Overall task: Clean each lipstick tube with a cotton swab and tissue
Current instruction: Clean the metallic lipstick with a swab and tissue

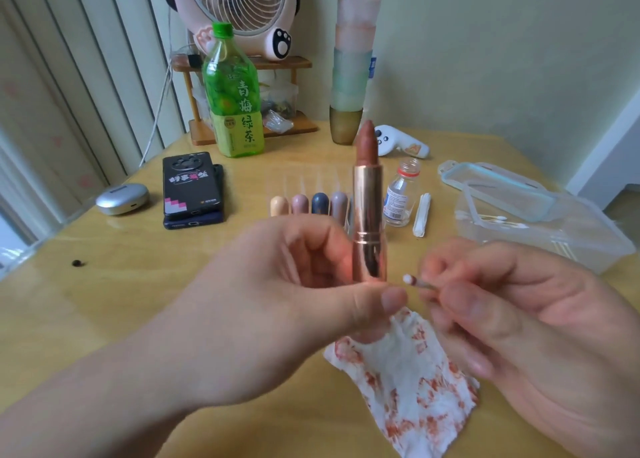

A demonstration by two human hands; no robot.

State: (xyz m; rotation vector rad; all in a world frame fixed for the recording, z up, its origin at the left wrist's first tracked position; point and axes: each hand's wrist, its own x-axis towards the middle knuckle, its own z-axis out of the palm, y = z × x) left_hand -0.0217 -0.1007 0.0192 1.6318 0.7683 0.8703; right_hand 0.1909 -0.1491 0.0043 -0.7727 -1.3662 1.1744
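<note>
The shiny rose-gold metal lipstick tube (370, 222) stands upright in the centre of the frame, lifted above the table, with its brown-red stick (367, 144) turned fully out at the top. The left hand (277, 302) holds the tube at its lower end, with the thumb in front and the curled fingers behind.

Just to the right of the tube's base, the right hand (512, 319) pinches a thin cotton swab (417, 282). Its white tip points at the tube and is near it, but I cannot tell if it touches.

Below both hands, a white tissue with many red-orange stains (408, 381) lies crumpled on the yellow wooden table (138, 302).

Behind the tube lies a row of pastel rounded lipstick pieces (308, 204), and at the right of the frame a small clear glass bottle (401, 194) and a clear plastic box of swabs (540, 229).

I judge the tube light and stiff, and its polished shell probably slippery. The exposed stick looks soft and waxy, so it may smear or break easily. The best hold is therefore low on the metal shell, as now, away from the stick.
</note>
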